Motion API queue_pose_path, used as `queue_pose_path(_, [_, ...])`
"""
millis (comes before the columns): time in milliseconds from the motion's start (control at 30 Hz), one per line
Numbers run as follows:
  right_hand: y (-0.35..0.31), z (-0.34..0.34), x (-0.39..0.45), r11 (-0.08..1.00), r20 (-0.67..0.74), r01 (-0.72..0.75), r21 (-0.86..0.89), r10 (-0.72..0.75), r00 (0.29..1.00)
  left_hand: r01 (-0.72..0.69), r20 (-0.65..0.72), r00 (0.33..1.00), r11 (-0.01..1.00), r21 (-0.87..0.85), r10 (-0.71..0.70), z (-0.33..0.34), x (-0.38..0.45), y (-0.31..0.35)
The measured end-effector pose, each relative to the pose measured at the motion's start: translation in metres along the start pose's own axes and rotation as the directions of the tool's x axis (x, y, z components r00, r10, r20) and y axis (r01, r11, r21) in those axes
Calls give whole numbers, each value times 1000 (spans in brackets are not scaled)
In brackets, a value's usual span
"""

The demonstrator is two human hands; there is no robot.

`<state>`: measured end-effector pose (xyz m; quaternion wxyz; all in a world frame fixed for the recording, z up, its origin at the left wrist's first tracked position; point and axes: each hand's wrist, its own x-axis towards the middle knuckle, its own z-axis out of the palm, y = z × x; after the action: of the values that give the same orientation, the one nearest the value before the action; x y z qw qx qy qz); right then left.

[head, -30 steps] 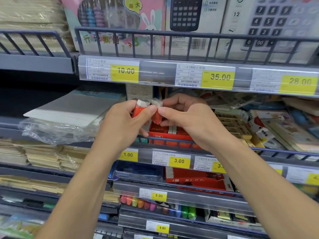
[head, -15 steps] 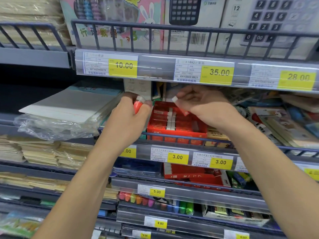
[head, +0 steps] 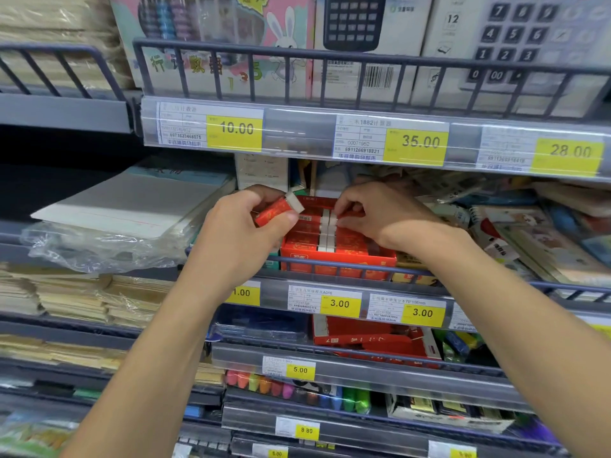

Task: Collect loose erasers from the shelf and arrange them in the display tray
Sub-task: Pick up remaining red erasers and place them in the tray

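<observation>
Eraser point(head: 279, 208) red-sleeved, price tag point(head: 339, 304) reads 3.00

The eraser point(head: 278, 208) in the left hand point(head: 244, 233) has a red sleeve with faint gold print and a white tip. The display tray point(head: 337, 256) is red-orange, its rows of erasers red-sleeved with white ends meeting in a pale stripe down the middle. Price tags point(head: 416, 145) are bright yellow with dark numerals (white label beside each). Shelf rails point(head: 330, 56) are slate grey.
</observation>
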<state>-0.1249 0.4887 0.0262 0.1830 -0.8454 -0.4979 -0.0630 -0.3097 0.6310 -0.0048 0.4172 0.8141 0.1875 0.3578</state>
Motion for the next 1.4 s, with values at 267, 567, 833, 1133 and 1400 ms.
queue_pose_path(267, [-5,-4,-12,978,-88,79,193,-63,994,32,13,999,999,-29,-31,-2,2,-1])
queue_pose_path(567, [-24,-3,-30,898,-137,301,321,-270,953,0,60,998,1000,24,-2,11,-1,9])
queue_pose_path(833, [-10,2,-6,940,-68,42,338,-20,997,-303,147,953,874,379,266,3,-25,-7])
queue_pose_path(1133, [-24,7,7,988,39,45,147,-51,998,-483,216,876,796,366,432,2,-28,-17])
queue_pose_path(1400, [-31,2,-8,992,17,56,111,-58,998,-439,210,897,832,338,388,-1,-30,-14])
